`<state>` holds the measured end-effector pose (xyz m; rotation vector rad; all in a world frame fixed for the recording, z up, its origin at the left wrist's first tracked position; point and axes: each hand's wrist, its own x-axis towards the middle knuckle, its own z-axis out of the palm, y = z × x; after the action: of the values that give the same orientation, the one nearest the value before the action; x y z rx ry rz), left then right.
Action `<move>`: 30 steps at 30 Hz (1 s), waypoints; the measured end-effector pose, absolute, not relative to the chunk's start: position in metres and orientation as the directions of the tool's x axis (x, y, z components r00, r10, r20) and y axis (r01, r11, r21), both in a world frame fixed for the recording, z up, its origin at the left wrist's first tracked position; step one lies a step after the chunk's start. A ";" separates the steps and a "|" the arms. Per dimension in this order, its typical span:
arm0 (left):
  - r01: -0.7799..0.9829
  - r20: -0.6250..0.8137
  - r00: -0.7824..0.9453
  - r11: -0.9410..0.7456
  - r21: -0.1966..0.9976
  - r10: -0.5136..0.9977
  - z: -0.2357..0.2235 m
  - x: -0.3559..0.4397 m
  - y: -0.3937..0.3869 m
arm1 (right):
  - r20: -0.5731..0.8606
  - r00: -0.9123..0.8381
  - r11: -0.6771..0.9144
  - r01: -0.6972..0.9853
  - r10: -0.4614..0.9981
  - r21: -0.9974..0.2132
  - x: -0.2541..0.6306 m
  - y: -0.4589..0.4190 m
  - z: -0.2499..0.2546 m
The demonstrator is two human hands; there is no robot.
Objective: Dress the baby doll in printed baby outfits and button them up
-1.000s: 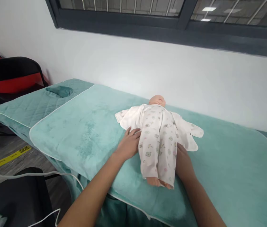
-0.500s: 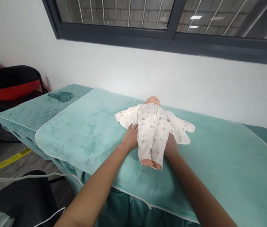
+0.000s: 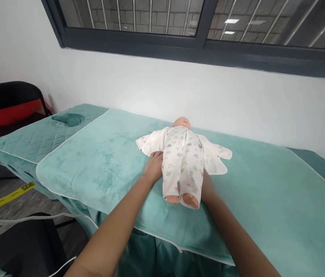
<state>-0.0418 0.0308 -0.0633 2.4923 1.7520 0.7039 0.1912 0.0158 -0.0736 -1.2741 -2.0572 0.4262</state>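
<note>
A baby doll (image 3: pixel 182 122) lies on its back on the green bed, head toward the wall. It wears a white long-sleeved top (image 3: pixel 212 156) with the sleeves spread out. Printed white baby trousers (image 3: pixel 179 169) cover its belly and legs, and the feet (image 3: pixel 190 199) show at the hems. My left hand (image 3: pixel 154 165) is at the trousers' left side, its fingers curled in against the cloth and partly tucked behind it. Against the opposite side rests my right hand (image 3: pixel 208 188); the trousers hide its fingers.
The green bed cover (image 3: pixel 93 165) spreads around the doll, with a face hole (image 3: pixel 70 119) at the left end. Behind stand a white wall and a dark window frame (image 3: pixel 133 44). Black-and-red chairs (image 3: pixel 9 102) are at left. A white cable (image 3: pixel 32 218) runs past a black seat (image 3: pixel 24 246).
The trouser legs have parted slightly, and the right-hand hem is wider, showing more of the foot. Both hands stay at the trousers' sides. The view has shifted a little.
</note>
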 end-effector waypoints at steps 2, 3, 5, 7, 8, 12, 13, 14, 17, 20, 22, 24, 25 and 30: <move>0.895 0.352 0.264 -0.364 0.257 0.898 -0.064 -0.042 0.031 | 0.377 -0.318 0.484 0.693 0.870 -0.533 0.190 0.018 -0.071; 0.898 0.356 0.261 -0.361 0.251 0.897 -0.064 -0.042 0.030 | 0.382 -0.330 0.494 0.710 0.863 -0.502 0.189 0.018 -0.070; 0.902 0.368 0.256 -0.358 0.240 0.894 -0.063 -0.043 0.027 | 0.392 -0.354 0.512 0.735 0.849 -0.444 0.187 0.018 -0.068; 0.906 0.385 0.246 -0.352 0.234 0.889 -0.063 -0.044 0.023 | 0.400 -0.367 0.517 0.765 0.840 -0.385 0.187 0.017 -0.066; 0.909 0.394 0.235 -0.345 0.235 0.888 -0.063 -0.044 0.021 | 0.402 -0.363 0.509 0.784 0.841 -0.355 0.187 0.016 -0.065; 0.921 0.432 0.162 -0.293 0.257 0.887 -0.064 -0.047 0.016 | 0.393 -0.377 0.495 0.829 0.839 -0.260 0.190 0.013 -0.065; 0.921 0.441 0.144 -0.282 0.267 0.886 -0.064 -0.047 0.016 | 0.387 -0.397 0.509 0.825 0.832 -0.247 0.192 0.013 -0.066; 0.920 0.450 0.126 -0.273 0.280 0.884 -0.066 -0.047 0.016 | 0.377 -0.418 0.524 0.817 0.827 -0.243 0.193 0.012 -0.067; 0.914 0.475 0.038 -0.223 0.339 0.879 -0.070 -0.049 0.018 | 0.346 -0.437 0.539 0.790 0.830 -0.294 0.201 0.008 -0.070; 0.893 0.493 -0.143 -0.103 0.438 0.858 -0.076 -0.055 0.024 | 0.364 -0.348 0.486 0.765 0.864 -0.422 0.217 0.007 -0.074; 0.858 0.494 -0.300 0.004 0.513 0.816 -0.080 -0.060 0.030 | 0.415 -0.165 0.367 0.799 0.895 -0.476 0.234 0.011 -0.076; 0.812 0.485 -0.433 0.095 0.576 0.759 -0.082 -0.065 0.036 | 0.443 0.068 0.176 0.856 0.894 -0.486 0.254 0.018 -0.076; 0.791 0.479 -0.479 0.125 0.599 0.735 -0.083 -0.066 0.038 | 0.428 0.164 0.071 0.873 0.889 -0.483 0.263 0.022 -0.075; 0.737 0.462 -0.568 0.171 0.654 0.681 -0.083 -0.063 0.043 | 0.158 0.377 -0.241 0.808 0.913 -0.538 0.284 0.044 -0.061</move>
<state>-0.0629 0.0425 -0.0827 1.4858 2.4507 1.4317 0.2844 0.0444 -0.0606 -2.0990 -1.4764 0.2530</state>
